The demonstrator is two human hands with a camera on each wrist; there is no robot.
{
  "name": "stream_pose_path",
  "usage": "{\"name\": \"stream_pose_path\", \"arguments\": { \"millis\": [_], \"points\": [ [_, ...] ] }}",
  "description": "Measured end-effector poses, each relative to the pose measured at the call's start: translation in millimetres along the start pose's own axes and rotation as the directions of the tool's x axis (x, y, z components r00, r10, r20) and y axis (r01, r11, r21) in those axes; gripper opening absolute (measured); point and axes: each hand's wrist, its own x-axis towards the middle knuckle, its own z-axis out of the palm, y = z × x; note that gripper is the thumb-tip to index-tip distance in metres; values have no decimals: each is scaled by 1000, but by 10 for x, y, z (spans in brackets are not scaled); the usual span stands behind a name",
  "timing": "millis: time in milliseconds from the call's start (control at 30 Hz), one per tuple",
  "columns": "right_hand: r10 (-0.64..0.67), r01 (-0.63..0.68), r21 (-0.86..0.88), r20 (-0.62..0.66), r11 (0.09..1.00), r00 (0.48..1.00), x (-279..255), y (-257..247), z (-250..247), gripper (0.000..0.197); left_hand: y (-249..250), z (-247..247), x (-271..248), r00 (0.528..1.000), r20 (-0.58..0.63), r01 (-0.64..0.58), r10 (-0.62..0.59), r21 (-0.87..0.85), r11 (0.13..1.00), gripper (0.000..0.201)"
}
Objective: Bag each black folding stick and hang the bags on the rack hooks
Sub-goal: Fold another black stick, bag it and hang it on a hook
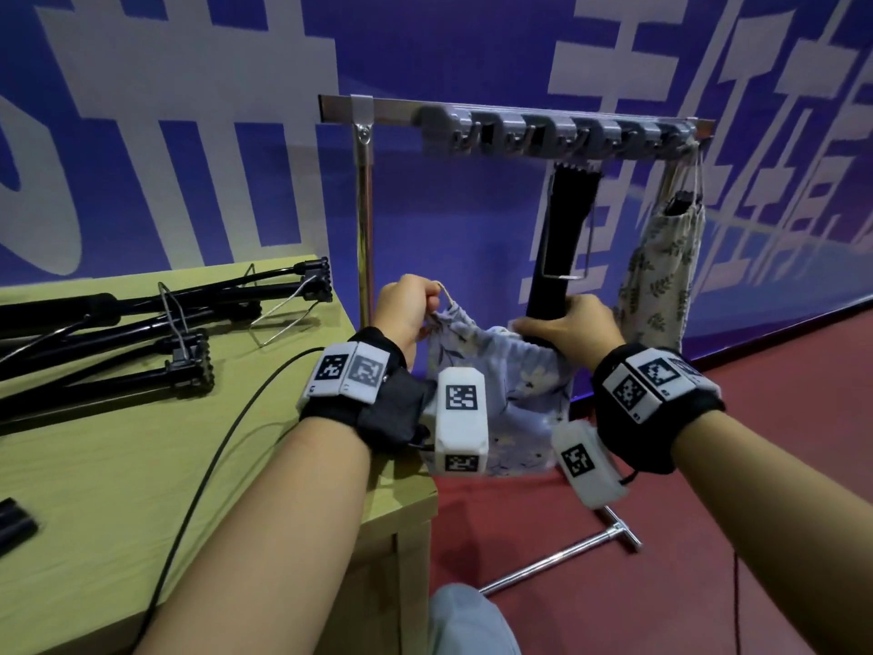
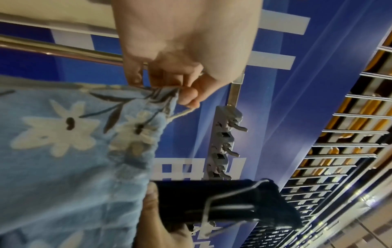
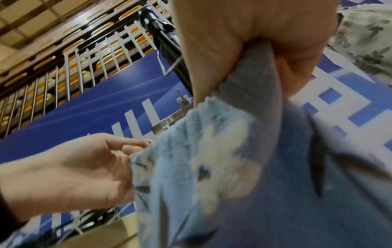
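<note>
A blue floral drawstring bag hangs between my hands in front of the rack. My left hand pinches its rim and cord, as the left wrist view shows. A black folding stick stands upright with its lower end in the bag mouth. My right hand grips that stick together with the bag's rim. The row of grey rack hooks runs above. A beige leaf-print bag with a stick in it hangs from the rightmost hook. Several more black sticks lie on the table.
The green table is at the left, with a black cable running across it. The rack's chrome post stands beside the table corner and its foot bar lies on the red floor. A blue banner wall is behind.
</note>
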Motion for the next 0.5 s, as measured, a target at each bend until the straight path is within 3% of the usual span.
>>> {"name": "stream_pose_path", "arguments": {
  "millis": [67,167,233,333,500],
  "points": [
    [-49,65,-104,148,992,988,-16,3,-14,37,-29,-1,-6,995,68,65,-66,21,998,23],
    [-96,195,-255,354,947,930,-120,-33,-55,13,-30,-24,-51,984,133,121,-119,-7,993,28],
    [-80,224,-302,423,927,903,-159,-1,-60,22,-23,-41,-73,986,123,115,-110,-41,992,28],
    [-7,147,-290,434,946,901,-132,82,-43,35,-34,-59,-94,988,98,130,-123,-66,989,27],
    [107,-105,-25,348,994,931,-116,67,-4,23,-6,-104,-98,991,107,101,-82,-190,976,24]
  ]
}}
